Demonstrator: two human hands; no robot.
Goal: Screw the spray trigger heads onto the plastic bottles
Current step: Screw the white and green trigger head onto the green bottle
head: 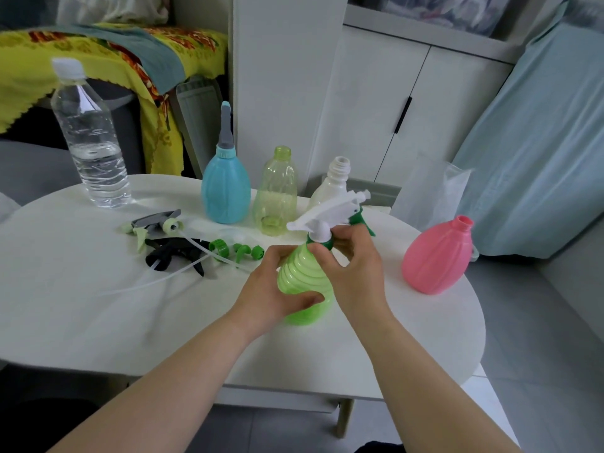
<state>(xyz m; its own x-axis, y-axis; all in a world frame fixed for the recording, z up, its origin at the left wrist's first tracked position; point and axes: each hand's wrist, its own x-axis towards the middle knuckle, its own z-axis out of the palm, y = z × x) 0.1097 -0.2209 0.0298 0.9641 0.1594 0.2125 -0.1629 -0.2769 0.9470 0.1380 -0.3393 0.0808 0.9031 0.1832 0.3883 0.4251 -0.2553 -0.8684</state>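
A ribbed green bottle [302, 279] stands on the white table [98, 322], gripped around its body by my left hand [271, 289]. A white spray trigger head [327, 214] with a dark green lever and collar sits on its neck, and the fingers of my right hand [353, 263] pinch that collar. Behind stand a blue bottle [225, 191] with a grey nozzle top, a pale yellow-green open bottle [276, 194] and a white open bottle [333, 181]. A pink open bottle [436, 256] leans at the right. Loose grey [157, 220], black [173, 255] and green [238, 251] trigger heads lie at the left.
A clear water bottle [91, 135] with a white cap stands at the table's back left. White cupboard doors [376, 103] rise behind the table, a yellow patterned cloth [98, 70] hangs at the back left, and a light blue cover [539, 142] is at the right.
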